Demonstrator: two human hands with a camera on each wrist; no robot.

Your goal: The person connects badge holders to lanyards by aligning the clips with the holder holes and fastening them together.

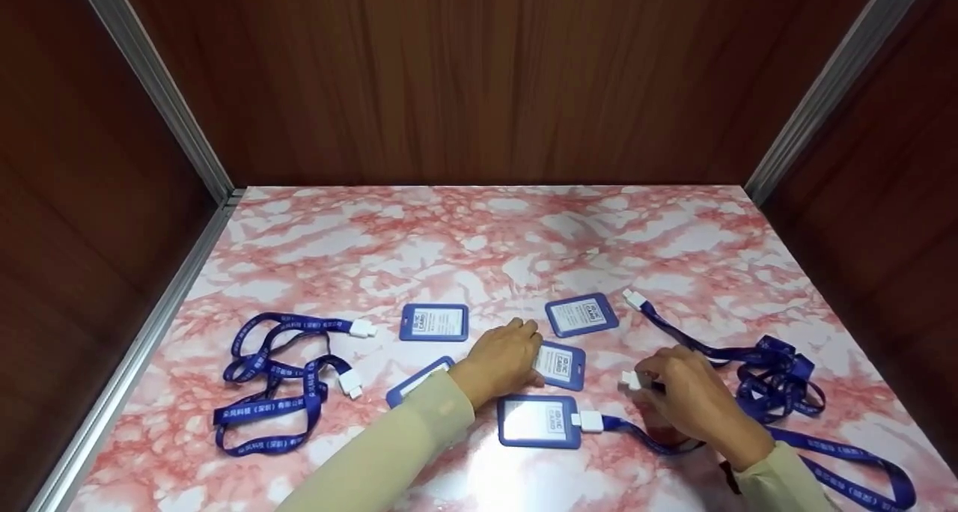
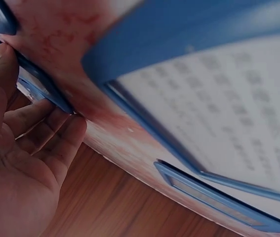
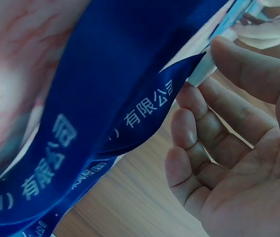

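Note:
My left hand [image 1: 500, 358] holds a blue-framed badge holder [image 1: 560, 366] on the table, its slotted end pointing right. In the left wrist view, thumb and fingers take opposite edges of that holder [image 2: 41, 81]. To its right, my right hand [image 1: 688, 392] pinches the white plastic clip [image 1: 630, 380] of a blue printed lanyard [image 3: 144, 111]. A small gap separates clip and holder. Just below, another badge holder [image 1: 537, 422] is joined to a lanyard by its white clip [image 1: 590, 421]. My left forearm partly covers a tilted badge holder [image 1: 423, 377].
Two more badge holders, one upper left [image 1: 434, 322] and one upper right [image 1: 582, 315], lie flat. Blue lanyards [image 1: 262, 407] with white clips are heaped at the left. More lanyards [image 1: 778, 377] bunch at the right, one clip [image 1: 635, 299] pointing up-left. Brown panels [image 1: 479, 78] wall the table.

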